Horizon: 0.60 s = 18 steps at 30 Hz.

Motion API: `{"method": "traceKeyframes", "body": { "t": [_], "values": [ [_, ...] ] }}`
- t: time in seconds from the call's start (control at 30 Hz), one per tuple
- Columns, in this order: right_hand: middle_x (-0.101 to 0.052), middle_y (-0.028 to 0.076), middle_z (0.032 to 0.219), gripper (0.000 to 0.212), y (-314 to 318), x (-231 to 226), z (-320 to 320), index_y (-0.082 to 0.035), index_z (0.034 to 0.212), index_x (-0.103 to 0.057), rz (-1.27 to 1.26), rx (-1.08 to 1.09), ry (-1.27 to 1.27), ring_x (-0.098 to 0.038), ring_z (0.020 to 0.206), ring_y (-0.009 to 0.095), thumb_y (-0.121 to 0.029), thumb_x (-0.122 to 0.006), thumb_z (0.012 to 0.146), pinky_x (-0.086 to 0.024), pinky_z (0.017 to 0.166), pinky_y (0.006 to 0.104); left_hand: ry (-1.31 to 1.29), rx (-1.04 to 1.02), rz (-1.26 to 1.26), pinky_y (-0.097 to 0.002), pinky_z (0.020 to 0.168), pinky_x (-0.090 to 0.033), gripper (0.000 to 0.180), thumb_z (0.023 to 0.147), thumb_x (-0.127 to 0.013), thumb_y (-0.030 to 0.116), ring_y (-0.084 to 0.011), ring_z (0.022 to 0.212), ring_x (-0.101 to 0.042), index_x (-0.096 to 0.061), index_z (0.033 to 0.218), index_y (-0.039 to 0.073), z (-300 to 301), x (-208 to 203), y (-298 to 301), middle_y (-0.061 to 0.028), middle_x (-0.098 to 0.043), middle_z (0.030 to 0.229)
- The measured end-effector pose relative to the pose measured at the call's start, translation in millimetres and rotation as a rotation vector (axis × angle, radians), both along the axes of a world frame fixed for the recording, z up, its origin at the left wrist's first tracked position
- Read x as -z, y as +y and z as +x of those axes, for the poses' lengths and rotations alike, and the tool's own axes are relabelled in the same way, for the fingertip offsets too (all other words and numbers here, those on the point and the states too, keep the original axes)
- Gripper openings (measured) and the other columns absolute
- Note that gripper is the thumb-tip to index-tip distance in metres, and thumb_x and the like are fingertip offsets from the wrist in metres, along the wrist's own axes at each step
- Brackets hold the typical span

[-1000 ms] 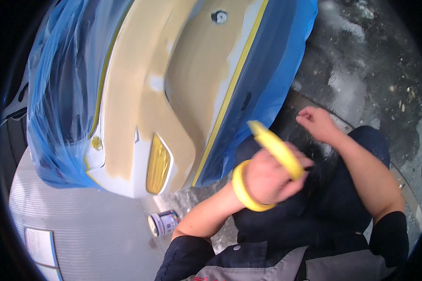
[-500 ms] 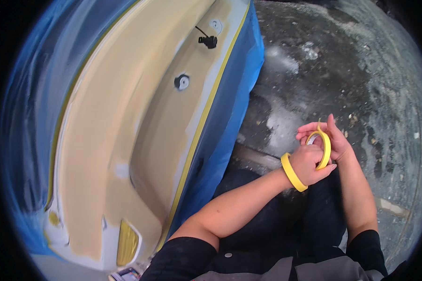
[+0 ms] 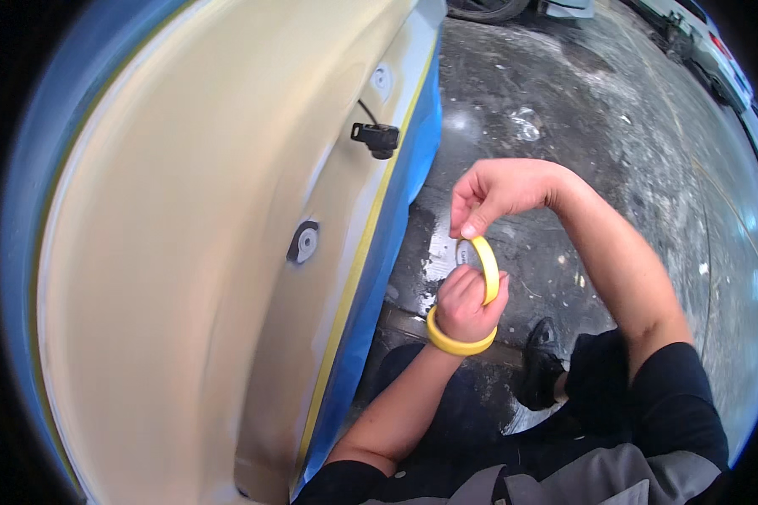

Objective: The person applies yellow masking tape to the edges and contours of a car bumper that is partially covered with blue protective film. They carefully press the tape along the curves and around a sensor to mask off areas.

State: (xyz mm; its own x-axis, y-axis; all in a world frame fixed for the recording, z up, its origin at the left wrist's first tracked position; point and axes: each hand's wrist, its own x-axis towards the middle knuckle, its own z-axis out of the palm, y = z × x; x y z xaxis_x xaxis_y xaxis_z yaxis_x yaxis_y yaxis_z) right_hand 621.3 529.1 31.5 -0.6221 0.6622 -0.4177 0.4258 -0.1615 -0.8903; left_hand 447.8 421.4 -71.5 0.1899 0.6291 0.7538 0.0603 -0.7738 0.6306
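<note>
My left hand point(image 3: 470, 305) is closed round the lower part of a yellow masking tape roll point(image 3: 488, 268), which stands on edge. A second yellow tape roll point(image 3: 461, 345) sits round my left wrist like a bracelet. Above, my right hand point(image 3: 504, 195) bends in from the right, thumb and fingers pinched at the top of the held roll, at what looks like the tape's loose end. To the left stands a large beige, sanded car body panel point(image 3: 168, 252), apart from both hands. A black sensor-like part point(image 3: 376, 139) hangs from it on a cable.
Yellow tape point(image 3: 349, 286) edges the panel, with blue masking film point(image 3: 425, 139) beyond it. A round fitting point(image 3: 306, 242) is set in the panel. My shoe point(image 3: 543, 362) rests on the stained grey floor point(image 3: 581, 126). Parked cars point(image 3: 720, 59) stand far right.
Both hands have moved left, closer to the panel. My right hand has swung over the roll, from open fingers beside it to a pinch at its top. The view has shifted too.
</note>
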Motion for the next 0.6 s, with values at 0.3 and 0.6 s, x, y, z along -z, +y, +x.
{"method": "traceKeyframes", "body": {
  "t": [0.3,0.6],
  "values": [
    [-0.072,0.01,0.09,0.006,-30,29,-87,0.003,0.086,-0.072,0.286,0.259,0.753,-0.069,0.082,0.015,0.003,-0.078,0.084,-0.055,0.073,0.0272,0.286,-0.256,-0.3,-0.0333,0.066,-0.054,0.035,0.074,-0.085,-0.002,-0.0211,0.067,-0.067,-0.068,0.105,-0.006,-90,-48,-53,-0.0115,-0.067,0.085],
    [-0.072,0.012,0.078,0.018,-31,26,-179,0.001,0.094,-0.074,0.356,-0.308,1.251,-0.069,0.069,0.024,-0.014,-0.074,0.085,-0.053,0.067,0.034,0.356,-0.754,-0.433,-0.0424,0.072,-0.057,0.047,0.088,-0.08,0.043,-0.0295,0.073,-0.066,-0.07,0.082,-0.003,-99,-112,-165,-0.0089,-0.068,0.072]
  ]
}}
